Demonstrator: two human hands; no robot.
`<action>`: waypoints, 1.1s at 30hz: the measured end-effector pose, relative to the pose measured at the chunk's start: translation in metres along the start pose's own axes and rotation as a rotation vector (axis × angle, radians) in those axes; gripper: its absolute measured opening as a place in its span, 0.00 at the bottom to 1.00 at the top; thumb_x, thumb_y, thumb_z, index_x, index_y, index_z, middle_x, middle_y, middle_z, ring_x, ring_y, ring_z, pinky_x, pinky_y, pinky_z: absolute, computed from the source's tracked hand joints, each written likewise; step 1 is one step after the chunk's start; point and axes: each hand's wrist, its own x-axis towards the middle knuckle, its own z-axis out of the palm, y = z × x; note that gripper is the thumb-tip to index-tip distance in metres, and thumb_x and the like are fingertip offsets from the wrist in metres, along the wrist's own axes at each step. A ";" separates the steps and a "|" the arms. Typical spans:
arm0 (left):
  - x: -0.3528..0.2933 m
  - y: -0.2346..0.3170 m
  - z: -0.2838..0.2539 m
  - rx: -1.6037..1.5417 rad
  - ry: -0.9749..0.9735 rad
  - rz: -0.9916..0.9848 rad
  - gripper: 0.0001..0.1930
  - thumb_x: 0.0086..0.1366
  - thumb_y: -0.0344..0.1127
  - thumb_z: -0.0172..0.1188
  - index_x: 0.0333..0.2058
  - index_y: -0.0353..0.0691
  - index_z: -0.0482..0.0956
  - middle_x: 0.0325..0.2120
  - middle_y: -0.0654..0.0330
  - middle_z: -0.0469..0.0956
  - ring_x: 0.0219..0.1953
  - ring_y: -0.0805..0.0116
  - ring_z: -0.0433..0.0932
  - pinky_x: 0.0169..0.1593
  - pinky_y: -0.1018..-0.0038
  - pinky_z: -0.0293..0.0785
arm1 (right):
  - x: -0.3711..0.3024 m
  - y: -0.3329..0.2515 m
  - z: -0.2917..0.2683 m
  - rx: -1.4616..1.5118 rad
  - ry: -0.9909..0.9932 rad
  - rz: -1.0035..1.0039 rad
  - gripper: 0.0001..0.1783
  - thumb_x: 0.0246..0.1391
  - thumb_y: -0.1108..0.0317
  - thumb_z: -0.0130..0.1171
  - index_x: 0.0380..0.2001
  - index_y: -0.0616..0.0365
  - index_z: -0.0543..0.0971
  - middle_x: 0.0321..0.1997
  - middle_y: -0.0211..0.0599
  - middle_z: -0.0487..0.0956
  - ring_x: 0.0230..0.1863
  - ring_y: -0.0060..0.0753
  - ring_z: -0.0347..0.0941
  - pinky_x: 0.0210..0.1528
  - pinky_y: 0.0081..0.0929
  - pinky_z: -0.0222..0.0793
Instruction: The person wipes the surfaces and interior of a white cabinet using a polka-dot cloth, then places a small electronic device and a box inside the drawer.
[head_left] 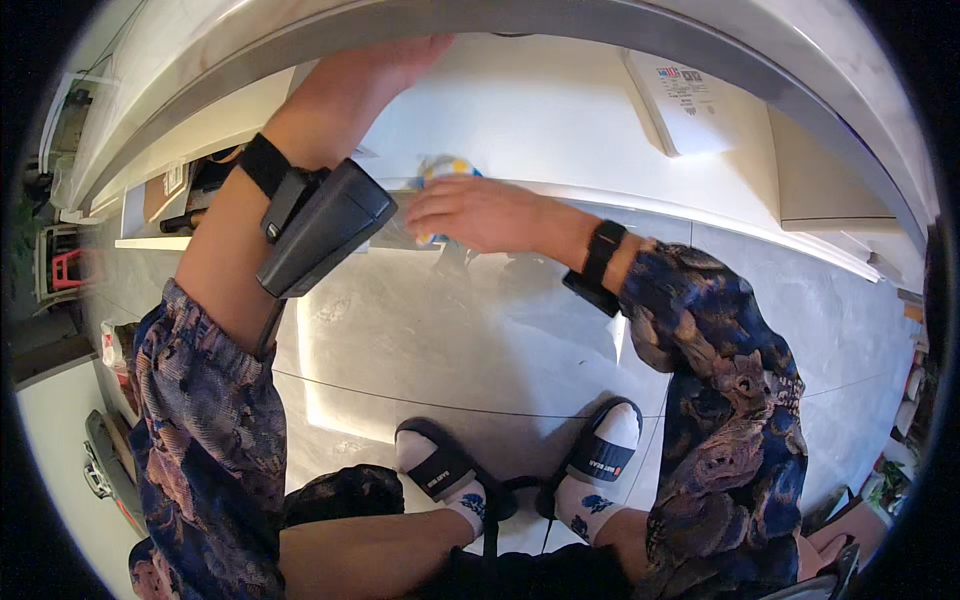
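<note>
My right hand [470,214] is closed round a soft-looking patterned item [447,166] in blue, white and yellow. It is blurred, so I cannot tell whether it is a cloth or a packet. This hand is just in front of the lower edge of a white cabinet space [510,110]. My left hand [385,68] reaches up and forward into that space, under the countertop edge [500,18]. The edge hides its fingers and anything in them. A black device [328,230] is strapped to my left wrist, and a black band [602,255] circles the right one.
At the left, an open drawer [150,240] holds several dark and brown things. A white panel with a printed label [680,105] stands at the right inside the cabinet. Below is a grey tiled floor [450,340], with my slippered feet [595,470] on it.
</note>
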 end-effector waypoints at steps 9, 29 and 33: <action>0.026 0.006 0.095 -2.164 0.051 -0.344 0.13 0.67 0.31 0.48 0.49 0.34 0.70 0.48 0.53 0.72 0.51 0.61 0.71 0.56 0.66 0.71 | -0.057 -0.071 -0.047 1.905 0.798 0.542 0.22 0.62 0.69 0.42 0.57 0.64 0.62 0.53 0.51 0.73 0.53 0.44 0.72 0.58 0.39 0.68; 0.003 0.042 0.100 -2.052 -0.038 -0.664 0.14 0.65 0.26 0.50 0.49 0.41 0.71 0.46 0.52 0.72 0.48 0.61 0.74 0.54 0.70 0.72 | -0.086 -0.046 -0.067 1.812 1.004 0.665 0.25 0.63 0.64 0.39 0.62 0.57 0.57 0.58 0.42 0.68 0.57 0.40 0.69 0.58 0.37 0.68; 0.002 0.052 0.114 -2.051 -0.005 -0.686 0.13 0.64 0.26 0.51 0.48 0.41 0.71 0.41 0.53 0.74 0.44 0.63 0.75 0.49 0.71 0.73 | -0.088 -0.051 -0.066 1.818 1.037 0.690 0.25 0.63 0.63 0.38 0.62 0.56 0.56 0.59 0.42 0.68 0.57 0.41 0.69 0.58 0.38 0.67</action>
